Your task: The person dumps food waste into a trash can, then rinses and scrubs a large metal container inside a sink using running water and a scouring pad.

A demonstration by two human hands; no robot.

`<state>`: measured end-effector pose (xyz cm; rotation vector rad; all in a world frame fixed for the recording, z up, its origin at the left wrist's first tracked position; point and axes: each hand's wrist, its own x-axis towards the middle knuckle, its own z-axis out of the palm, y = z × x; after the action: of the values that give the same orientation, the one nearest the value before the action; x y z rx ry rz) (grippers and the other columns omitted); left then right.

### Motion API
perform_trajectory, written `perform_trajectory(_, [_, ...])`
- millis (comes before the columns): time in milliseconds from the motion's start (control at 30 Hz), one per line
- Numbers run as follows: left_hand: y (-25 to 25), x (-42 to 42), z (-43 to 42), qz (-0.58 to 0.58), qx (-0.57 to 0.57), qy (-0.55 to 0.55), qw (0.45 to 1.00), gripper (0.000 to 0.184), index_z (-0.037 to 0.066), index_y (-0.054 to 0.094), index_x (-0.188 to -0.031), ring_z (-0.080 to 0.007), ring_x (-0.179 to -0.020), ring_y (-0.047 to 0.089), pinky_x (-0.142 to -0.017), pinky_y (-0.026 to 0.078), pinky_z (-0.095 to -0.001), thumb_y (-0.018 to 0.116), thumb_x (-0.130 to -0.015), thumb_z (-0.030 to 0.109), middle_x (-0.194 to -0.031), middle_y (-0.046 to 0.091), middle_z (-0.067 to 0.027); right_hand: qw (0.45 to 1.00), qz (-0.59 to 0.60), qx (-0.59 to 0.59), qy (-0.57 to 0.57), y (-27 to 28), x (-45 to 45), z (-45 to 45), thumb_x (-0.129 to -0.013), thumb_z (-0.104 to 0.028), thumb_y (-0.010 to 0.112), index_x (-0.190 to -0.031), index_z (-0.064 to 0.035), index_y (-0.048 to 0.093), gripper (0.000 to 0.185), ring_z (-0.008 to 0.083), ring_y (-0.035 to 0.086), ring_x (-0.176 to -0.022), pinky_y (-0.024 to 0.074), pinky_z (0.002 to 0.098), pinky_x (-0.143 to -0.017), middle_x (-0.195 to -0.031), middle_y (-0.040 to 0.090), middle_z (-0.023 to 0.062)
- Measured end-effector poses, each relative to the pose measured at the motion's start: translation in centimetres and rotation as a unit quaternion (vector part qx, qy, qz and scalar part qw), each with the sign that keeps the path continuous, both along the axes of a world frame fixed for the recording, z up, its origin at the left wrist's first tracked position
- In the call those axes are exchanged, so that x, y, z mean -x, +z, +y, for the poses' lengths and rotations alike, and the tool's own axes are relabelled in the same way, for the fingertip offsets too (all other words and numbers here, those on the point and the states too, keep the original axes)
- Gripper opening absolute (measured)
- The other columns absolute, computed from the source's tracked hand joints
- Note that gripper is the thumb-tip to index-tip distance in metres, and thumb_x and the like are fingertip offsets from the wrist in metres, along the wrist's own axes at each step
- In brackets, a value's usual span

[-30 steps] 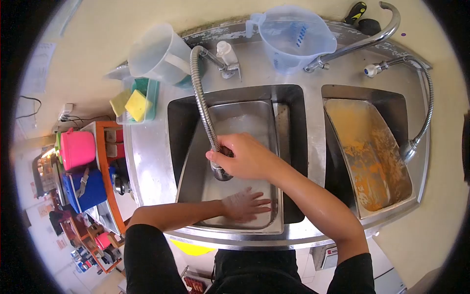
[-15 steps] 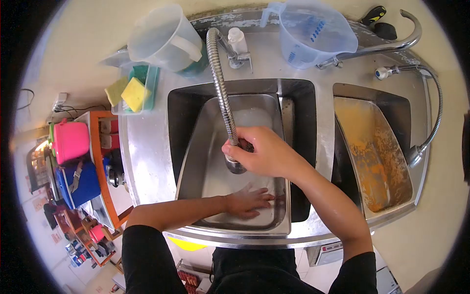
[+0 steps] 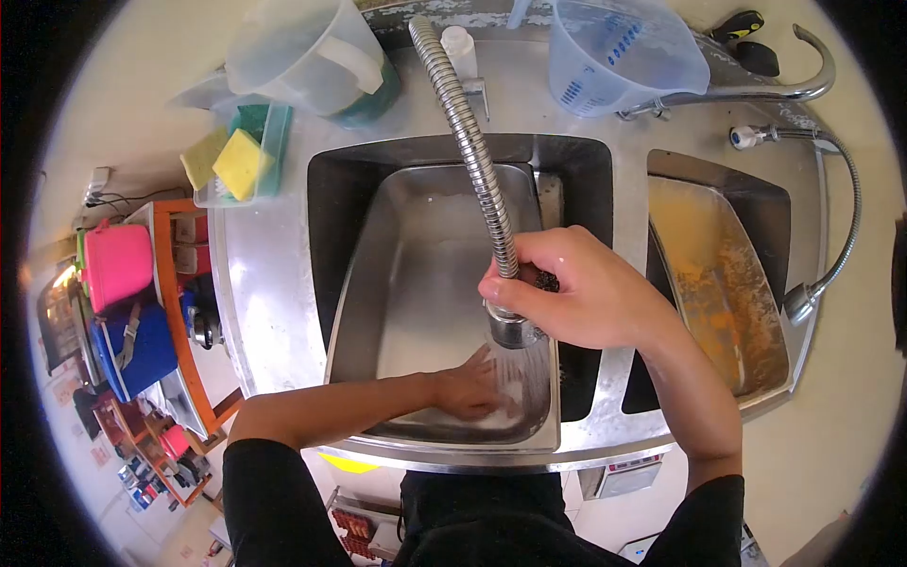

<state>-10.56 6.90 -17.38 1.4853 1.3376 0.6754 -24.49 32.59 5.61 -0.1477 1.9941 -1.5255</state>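
My right hand (image 3: 567, 283) is wrapped round the spray head (image 3: 511, 328) at the end of a ribbed metal hose (image 3: 472, 146). Water sprays down from it into a metal pan (image 3: 425, 274) that sits in the left sink basin. Inside the pan, near its front right corner, my left hand (image 3: 468, 389) lies with its fingers stretched out under the spray, partly blurred by the water. A dark scrubber-like thing (image 3: 546, 281) shows beside my right fingers.
The right basin holds a second pan (image 3: 718, 283) with orange residue. Behind the basins stand a clear jug (image 3: 307, 66), a blue-tinted jug (image 3: 624, 57) and a white bottle (image 3: 459, 49). Yellow sponges (image 3: 243, 164) sit in a box at the left. Another spray hose (image 3: 855, 213) hangs at the right.
My right hand has carried the spray head rightward, over the pan's right side. A visible spray now falls by my left hand, which has stayed low in the pan. The view has shifted slightly.
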Motion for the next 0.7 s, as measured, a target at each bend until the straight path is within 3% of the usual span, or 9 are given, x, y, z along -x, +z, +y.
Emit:
perform_trajectory(33, [0.3, 0.2, 0.3, -0.014, 0.037, -0.029, 0.999, 0.043, 0.029, 0.053, -0.139, -0.0471, -0.139, 0.032, -0.109, 0.008, -0.0796, 0.053, -0.096, 0.026, -0.151, 0.035, -0.0182, 1.000, 0.004, -0.005, 0.004, 0.0, 0.0, 0.1, -0.096, -0.019, 0.067, -0.092, 0.0009, 0.067, 0.021, 0.0064, 0.053, -0.062, 0.0434, 0.0265, -0.057, -0.067, 0.061, 0.0016])
perform_trajectory(133, [3.6, 1.6, 1.5, 0.015, 0.085, -0.024, 0.996, 0.041, 0.024, 0.053, -0.139, -0.0457, -0.136, 0.036, -0.118, 0.008, -0.0679, 0.050, -0.098, 0.027, -0.149, 0.040, -0.0194, 1.000, 0.011, 0.008, -0.004, 0.0, -0.1, 0.1, -0.096, -0.018, 0.067, -0.091, 0.0010, 0.066, 0.019, 0.0060, 0.052, -0.062, 0.0428, 0.0264, -0.058, -0.067, 0.060, 0.0009])
perform_trajectory(233, [7.5, 2.6, 4.3, -0.250, 0.234, -0.057, 0.938, 0.047, 0.012, 0.048, -0.144, -0.0415, -0.139, 0.037, -0.123, 0.017, -0.0489, 0.044, -0.103, 0.036, -0.150, 0.041, -0.0203, 1.000, -0.012, -0.003, -0.003, -0.3, -0.3, -0.1, -0.096, -0.016, 0.067, -0.091, 0.0013, 0.065, 0.018, 0.0056, 0.051, -0.064, 0.0424, 0.0261, -0.059, -0.068, 0.060, 0.0004])
perform_trajectory(333, [12.2, 2.9, 4.6, -0.287, 0.248, 0.012, 0.925, 0.056, 0.006, 0.043, -0.146, -0.0419, -0.134, 0.043, -0.118, 0.026, -0.0467, 0.041, -0.104, 0.042, -0.147, 0.045, -0.0246, 0.999, 0.004, 0.016, -0.033, -0.6, -0.6, -0.6, -0.093, -0.022, 0.066, -0.086, -0.0005, 0.066, 0.023, 0.0216, 0.059, -0.052, 0.0443, 0.0372, -0.054, -0.062, 0.062, 0.0137])
perform_trajectory(467, [16.8, 3.3, 4.8, -0.317, 0.268, 0.095, 0.905, 0.070, -0.003, 0.036, -0.149, -0.0424, -0.129, 0.052, -0.110, 0.038, -0.0437, 0.038, -0.105, 0.051, -0.142, 0.050, -0.0303, 0.998, 0.028, 0.027, -0.043, -1.0, -1.0, -1.1, -0.093, -0.023, 0.066, -0.086, 0.0000, 0.066, 0.024, 0.0218, 0.060, -0.053, 0.0456, 0.0367, -0.055, -0.062, 0.062, 0.0136])
perform_trajectory(500, [17.0, 2.8, 5.1, -0.268, 0.257, 0.112, 0.922, 0.065, 0.001, 0.037, -0.150, -0.0456, -0.113, 0.061, -0.101, 0.045, -0.0471, 0.048, -0.104, 0.044, -0.126, 0.061, -0.0308, 0.998, 0.032, 0.021, -0.044, -1.1, -1.0, -1.2, -0.093, -0.023, 0.066, -0.086, 0.0003, 0.066, 0.024, 0.0221, 0.061, -0.054, 0.0459, 0.0369, -0.056, -0.062, 0.062, 0.0138])
perform_trajectory(600, [18.6, 1.9, 5.1, -0.202, 0.257, 0.203, 0.923, 0.054, 0.002, 0.048, -0.143, -0.0478, -0.097, 0.065, -0.089, 0.049, -0.0497, 0.056, -0.101, 0.036, -0.106, 0.068, -0.0295, 0.998, 0.045, 0.012, -0.051, -1.1, -1.3, -1.4, -0.093, -0.024, 0.066, -0.087, 0.0008, 0.066, 0.025, 0.0232, 0.061, -0.054, 0.0463, 0.0376, -0.056, -0.062, 0.062, 0.0148])
perform_trajectory(700, [18.0, -0.4, 4.2, -0.150, 0.102, 0.360, 0.915, 0.044, 0.002, 0.059, -0.132, -0.0379, -0.085, 0.070, -0.080, 0.053, -0.0453, 0.059, -0.100, 0.032, -0.093, 0.072, -0.0217, 0.996, 0.071, -0.010, -0.051, -1.2, -1.4, -1.5, -0.093, -0.025, 0.065, -0.088, 0.0012, 0.067, 0.027, 0.0245, 0.061, -0.055, 0.0466, 0.0389, -0.057, -0.063, 0.062, 0.0162])
